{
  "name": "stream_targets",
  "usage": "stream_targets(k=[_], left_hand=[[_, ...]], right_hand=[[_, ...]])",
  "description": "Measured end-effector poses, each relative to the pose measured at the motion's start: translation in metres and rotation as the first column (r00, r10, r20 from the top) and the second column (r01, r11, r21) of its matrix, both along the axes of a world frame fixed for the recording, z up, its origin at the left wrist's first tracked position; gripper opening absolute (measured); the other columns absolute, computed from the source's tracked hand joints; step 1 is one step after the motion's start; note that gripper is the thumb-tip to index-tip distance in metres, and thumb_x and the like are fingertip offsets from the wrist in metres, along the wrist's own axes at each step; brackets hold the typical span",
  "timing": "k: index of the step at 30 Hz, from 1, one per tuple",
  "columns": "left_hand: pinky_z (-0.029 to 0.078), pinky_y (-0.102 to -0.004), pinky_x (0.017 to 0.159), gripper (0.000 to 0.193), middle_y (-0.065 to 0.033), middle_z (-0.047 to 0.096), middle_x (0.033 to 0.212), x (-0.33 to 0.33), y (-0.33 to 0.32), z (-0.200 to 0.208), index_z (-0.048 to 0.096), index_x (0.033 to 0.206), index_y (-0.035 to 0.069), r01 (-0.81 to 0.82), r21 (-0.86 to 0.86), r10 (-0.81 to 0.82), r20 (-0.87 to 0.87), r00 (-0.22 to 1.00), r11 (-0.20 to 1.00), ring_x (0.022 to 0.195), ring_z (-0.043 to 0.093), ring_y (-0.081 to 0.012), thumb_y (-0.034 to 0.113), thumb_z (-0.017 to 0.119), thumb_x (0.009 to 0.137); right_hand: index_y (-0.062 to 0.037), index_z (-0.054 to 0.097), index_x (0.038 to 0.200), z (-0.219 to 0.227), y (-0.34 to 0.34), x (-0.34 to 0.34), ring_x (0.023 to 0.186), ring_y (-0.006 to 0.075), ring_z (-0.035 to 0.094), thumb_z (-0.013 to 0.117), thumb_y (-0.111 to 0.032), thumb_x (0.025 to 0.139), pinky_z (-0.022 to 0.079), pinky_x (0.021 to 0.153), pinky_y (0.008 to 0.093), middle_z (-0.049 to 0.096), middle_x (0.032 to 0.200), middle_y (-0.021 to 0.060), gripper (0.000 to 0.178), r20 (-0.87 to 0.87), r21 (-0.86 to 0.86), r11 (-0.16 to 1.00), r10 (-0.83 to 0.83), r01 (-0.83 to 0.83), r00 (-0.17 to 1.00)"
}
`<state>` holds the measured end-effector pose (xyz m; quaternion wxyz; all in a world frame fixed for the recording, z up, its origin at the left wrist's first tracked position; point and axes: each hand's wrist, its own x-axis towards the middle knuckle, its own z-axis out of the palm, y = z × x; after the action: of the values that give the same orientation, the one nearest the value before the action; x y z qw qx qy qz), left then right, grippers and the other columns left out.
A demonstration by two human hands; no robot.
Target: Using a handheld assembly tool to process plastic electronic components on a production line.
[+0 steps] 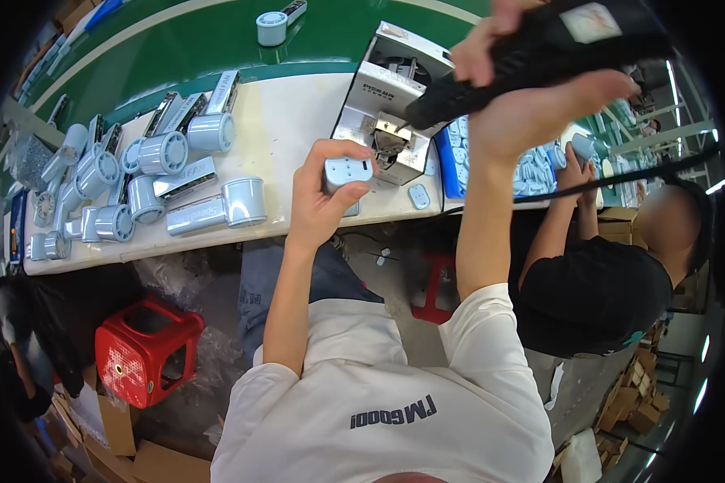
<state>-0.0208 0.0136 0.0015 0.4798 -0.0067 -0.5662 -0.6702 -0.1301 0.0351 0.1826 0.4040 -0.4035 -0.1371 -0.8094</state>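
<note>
My left hand [314, 193] holds a small light-blue plastic cover [348, 172] with small holes between thumb and fingers, just in front of the screw feeder. My right hand [519, 121] is closed around a black electric screwdriver [532, 60], raised and tilted. Its tip points down-left at the opening of the metal screw feeder [379, 101]; whether it touches a screw I cannot tell. To the right of the feeder, a loose light-blue cover [419, 196] lies on the white worktable [286, 105]. Light-blue handheld fan bodies [244, 201], several with circuit boards exposed, crowd the table's left side.
A blue bin [446, 165] full of light-blue covers stands right of the feeder. A black cable [596, 188] crosses on the right. Another fan body [271, 29] sits on the green conveyor [169, 60]. A co-worker [600, 294] sits at right. A red stool [149, 354] stands below left.
</note>
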Motion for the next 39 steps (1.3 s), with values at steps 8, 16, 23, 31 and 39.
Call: stream_targets(k=[8, 16, 23, 31, 39], left_hand=[[0.046, -0.0248, 0.071, 0.034, -0.0095, 0.062, 0.091, 0.000, 0.001, 0.000, 0.050, 0.103, 0.004, -0.006, -0.017, 0.006, -0.004, 1.000, 1.000, 0.080, 0.057, -0.0130, 0.025, 0.069, 0.083], [0.045, -0.0252, 0.072, 0.034, -0.0095, 0.062, 0.091, 0.003, 0.000, -0.001, 0.050, 0.103, 0.005, -0.008, -0.013, 0.008, 0.003, 1.000, 1.000, 0.081, 0.057, -0.0133, 0.024, 0.069, 0.083], [0.045, -0.0260, 0.074, 0.032, -0.0093, 0.061, 0.090, 0.001, 0.004, -0.001, 0.050, 0.102, 0.005, -0.004, -0.013, 0.004, 0.005, 1.000, 1.000, 0.083, 0.057, -0.0140, 0.021, 0.069, 0.082], [0.045, -0.0259, 0.074, 0.031, -0.0090, 0.062, 0.091, 0.001, 0.001, 0.002, 0.050, 0.102, 0.004, -0.009, -0.012, 0.009, -0.009, 1.000, 1.000, 0.083, 0.057, -0.0141, 0.020, 0.068, 0.083], [0.045, -0.0256, 0.074, 0.032, -0.0095, 0.062, 0.091, 0.000, 0.002, -0.001, 0.050, 0.102, 0.004, -0.018, -0.027, 0.018, 0.002, 1.000, 0.999, 0.082, 0.057, -0.0141, 0.021, 0.068, 0.082]], right_hand=[[0.0023, 0.041, 0.115, -0.067, -0.049, -0.044, 0.041, 0.0096, 0.041, 0.036, -0.073, 0.082, 0.032, 0.036, 0.0208, 0.046, 0.069, 0.0066, 0.082, -0.343, -0.473, 0.766, -0.616, 0.436, 0.709], [0.0035, 0.040, 0.114, -0.057, 0.002, -0.002, 0.039, 0.0094, 0.041, 0.035, -0.074, 0.082, 0.032, 0.036, 0.0210, 0.045, 0.065, 0.0058, 0.084, -0.715, 0.236, 0.366, -0.562, 0.900, 0.416], [-0.0001, 0.042, 0.110, -0.034, 0.018, -0.006, 0.040, 0.0121, 0.044, 0.021, -0.078, 0.081, 0.036, 0.038, 0.0239, 0.049, 0.072, 0.0079, 0.085, -0.607, 0.246, 0.536, -0.564, 0.808, 0.559], [0.0015, 0.042, 0.107, -0.001, -0.013, -0.015, 0.034, 0.0108, 0.038, 0.026, -0.077, 0.082, 0.031, 0.033, 0.0215, 0.043, 0.061, 0.0054, 0.084, -0.304, -0.208, 0.971, -0.182, 0.121, 0.935], [0.0003, 0.041, 0.109, -0.057, 0.000, -0.016, 0.040, 0.0119, 0.044, 0.023, -0.079, 0.080, 0.036, 0.038, 0.0243, 0.049, 0.071, 0.0077, 0.087, -0.710, 0.079, 0.344, -0.639, 0.936, 0.295]])
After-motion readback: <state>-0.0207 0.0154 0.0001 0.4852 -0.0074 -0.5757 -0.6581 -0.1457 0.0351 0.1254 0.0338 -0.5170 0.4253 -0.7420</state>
